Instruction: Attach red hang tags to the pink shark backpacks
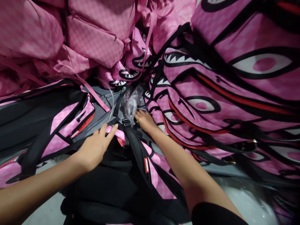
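A black-backed backpack (107,181) with pink checked sides lies in front of me, its strap and buckle (126,122) running up the middle. My left hand (97,148) rests on its upper edge with fingers apart, touching the pink fabric (118,134) there. Just beyond the strap, my right hand (145,121) reaches down with curled fingers beside a crumpled clear plastic bag (132,104). A small yellow-green spot shows under those fingertips; what they hold is hidden.
Pink backpacks with shark-mouth and eye prints (201,103) are stacked on the right. Plain pink checked bags (98,34) pile up at the back. Another black-backed backpack (25,122) lies on the left. Grey table surface (103,93) shows between them, with a loose pink strap (93,93) across it.
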Available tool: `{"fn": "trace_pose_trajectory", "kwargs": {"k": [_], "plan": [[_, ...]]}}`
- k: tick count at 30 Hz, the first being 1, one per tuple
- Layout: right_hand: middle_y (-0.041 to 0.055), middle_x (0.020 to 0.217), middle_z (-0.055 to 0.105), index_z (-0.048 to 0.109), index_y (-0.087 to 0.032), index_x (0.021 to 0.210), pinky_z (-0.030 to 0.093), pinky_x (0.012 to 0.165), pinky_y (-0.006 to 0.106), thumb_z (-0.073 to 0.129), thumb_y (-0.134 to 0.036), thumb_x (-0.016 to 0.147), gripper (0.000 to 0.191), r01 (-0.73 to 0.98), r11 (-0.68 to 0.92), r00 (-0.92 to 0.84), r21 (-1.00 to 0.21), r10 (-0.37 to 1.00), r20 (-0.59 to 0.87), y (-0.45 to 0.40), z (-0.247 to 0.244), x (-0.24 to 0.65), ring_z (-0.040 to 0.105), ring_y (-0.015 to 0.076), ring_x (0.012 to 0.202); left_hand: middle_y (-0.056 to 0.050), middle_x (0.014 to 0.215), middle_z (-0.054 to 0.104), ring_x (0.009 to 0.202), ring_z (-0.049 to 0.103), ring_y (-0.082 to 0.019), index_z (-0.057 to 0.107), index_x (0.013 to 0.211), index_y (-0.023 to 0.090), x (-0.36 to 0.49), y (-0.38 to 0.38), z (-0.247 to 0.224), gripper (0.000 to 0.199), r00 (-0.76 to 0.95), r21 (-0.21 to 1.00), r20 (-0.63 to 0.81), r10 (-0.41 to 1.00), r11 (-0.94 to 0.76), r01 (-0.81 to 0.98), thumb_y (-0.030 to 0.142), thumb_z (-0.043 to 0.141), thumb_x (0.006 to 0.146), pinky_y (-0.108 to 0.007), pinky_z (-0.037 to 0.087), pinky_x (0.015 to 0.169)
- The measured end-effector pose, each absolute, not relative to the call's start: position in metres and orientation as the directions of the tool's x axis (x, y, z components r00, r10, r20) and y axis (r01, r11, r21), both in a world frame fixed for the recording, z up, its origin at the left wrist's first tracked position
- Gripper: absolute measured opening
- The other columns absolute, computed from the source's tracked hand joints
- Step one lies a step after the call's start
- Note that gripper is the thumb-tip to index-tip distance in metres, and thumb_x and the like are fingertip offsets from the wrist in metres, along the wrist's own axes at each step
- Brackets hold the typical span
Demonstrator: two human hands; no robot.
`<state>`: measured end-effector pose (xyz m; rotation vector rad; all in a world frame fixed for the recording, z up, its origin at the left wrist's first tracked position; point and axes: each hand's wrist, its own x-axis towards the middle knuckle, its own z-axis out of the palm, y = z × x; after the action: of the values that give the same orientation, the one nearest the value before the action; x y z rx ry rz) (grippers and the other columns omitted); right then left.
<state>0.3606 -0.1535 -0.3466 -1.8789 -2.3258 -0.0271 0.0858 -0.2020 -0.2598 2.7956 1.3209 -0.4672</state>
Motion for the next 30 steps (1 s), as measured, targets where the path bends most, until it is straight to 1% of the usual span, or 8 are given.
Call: {"fn": "trace_pose_trajectory", "kwargs": {"k": [5, 9, 13, 15, 19, 24, 27, 30], "plan": [[0.0163, 0.100, 0.072, 0.069, -0.009, 0.094, 0.043, 0.091, 0.038, 0.044, -0.004, 0.088, 0.026, 0.990, 0.128, -0.127, -0.059, 0.992, 0.011, -0.146, -0.356, 0.355, 0.063, 0.0246, 0.098, -0.021, 0.158, 0.022, 0.124, 0.053, -0.033, -0.004, 0.157, 0.030, 0.088, -0.200, -0.262, 0.100, 0.560, -0.129, -0.344, 0.754, -0.629, 0.767, 0.011, 0.059, 0.083, -0.037, 0.055, 0.084], [0.0139, 0.096, 0.072, 0.070, -0.014, 0.094, 0.045, 0.088, 0.039, 0.043, -0.005, 0.086, 0.030, 0.996, 0.049, -0.052, -0.073, 0.998, -0.035, -0.151, -0.352, 0.358, 0.063, 0.0262, 0.095, -0.022, 0.157, 0.024, 0.120, 0.055, -0.034, -0.004, 0.157, 0.029, 0.084, -0.199, -0.264, 0.099, 0.580, -0.122, -0.305, 0.755, -0.635, 0.763, 0.010, 0.059, 0.083, -0.037, 0.055, 0.082], [0.0094, 0.095, 0.072, 0.070, -0.017, 0.100, 0.049, 0.080, 0.034, 0.050, -0.013, 0.085, 0.025, 0.884, -0.154, 0.286, -0.441, 0.925, 0.252, -0.166, -0.321, 0.368, 0.065, 0.0214, 0.086, -0.021, 0.154, 0.030, 0.115, 0.058, -0.030, 0.002, 0.158, 0.026, 0.079, -0.200, -0.267, 0.095, 0.637, -0.080, -0.231, 0.735, -0.667, 0.741, 0.006, 0.056, 0.082, -0.036, 0.054, 0.084], [0.0073, 0.086, 0.070, 0.069, -0.015, 0.097, 0.049, 0.072, 0.032, 0.057, -0.025, 0.085, 0.020, 0.765, -0.135, 0.439, -0.629, 0.824, 0.358, -0.186, -0.296, 0.363, 0.063, 0.0190, 0.075, -0.022, 0.152, 0.031, 0.110, 0.060, -0.029, 0.004, 0.158, 0.025, 0.078, -0.200, -0.268, 0.094, 0.659, -0.073, -0.188, 0.728, -0.680, 0.730, 0.006, 0.056, 0.082, -0.036, 0.053, 0.083], [0.0012, 0.074, 0.067, 0.068, -0.015, 0.097, 0.046, 0.059, 0.025, 0.067, -0.036, 0.080, 0.027, 0.632, 0.042, 0.322, -0.774, 0.894, 0.311, -0.241, -0.261, 0.321, 0.059, 0.0138, 0.062, -0.022, 0.147, 0.036, 0.103, 0.061, -0.028, 0.005, 0.158, 0.023, 0.076, -0.201, -0.268, 0.093, 0.676, -0.075, -0.144, 0.723, -0.689, 0.721, 0.006, 0.055, 0.081, -0.035, 0.053, 0.078], [0.0022, 0.080, 0.071, 0.071, -0.017, 0.095, 0.046, 0.065, 0.024, 0.056, -0.015, 0.084, 0.019, 0.744, 0.138, -0.054, -0.653, 0.988, 0.146, -0.286, -0.255, 0.263, 0.064, 0.0144, 0.070, -0.020, 0.145, 0.038, 0.101, 0.062, -0.026, 0.008, 0.157, 0.023, 0.074, -0.204, -0.266, 0.092, 0.678, -0.052, -0.141, 0.721, -0.690, 0.722, 0.006, 0.056, 0.081, -0.035, 0.053, 0.081], [0.0056, 0.099, 0.072, 0.072, -0.019, 0.099, 0.046, 0.077, 0.026, 0.052, -0.001, 0.077, 0.034, 0.886, 0.138, -0.122, -0.443, 0.990, 0.065, -0.295, -0.254, 0.243, 0.066, 0.0190, 0.092, -0.020, 0.148, 0.036, 0.105, 0.062, -0.027, 0.010, 0.157, 0.023, 0.075, -0.205, -0.264, 0.092, 0.672, -0.031, -0.142, 0.727, -0.681, 0.731, 0.005, 0.057, 0.079, -0.036, 0.053, 0.084], [0.0064, 0.099, 0.072, 0.070, -0.018, 0.100, 0.044, 0.075, 0.025, 0.049, 0.000, 0.077, 0.036, 0.947, 0.115, -0.157, -0.300, 0.980, -0.120, -0.294, -0.252, 0.230, 0.067, 0.0191, 0.090, -0.018, 0.149, 0.037, 0.112, 0.061, -0.029, 0.013, 0.156, 0.024, 0.073, -0.200, -0.261, 0.092, 0.670, 0.054, -0.154, 0.727, -0.671, 0.740, 0.004, 0.057, 0.078, -0.038, 0.052, 0.090]]}}
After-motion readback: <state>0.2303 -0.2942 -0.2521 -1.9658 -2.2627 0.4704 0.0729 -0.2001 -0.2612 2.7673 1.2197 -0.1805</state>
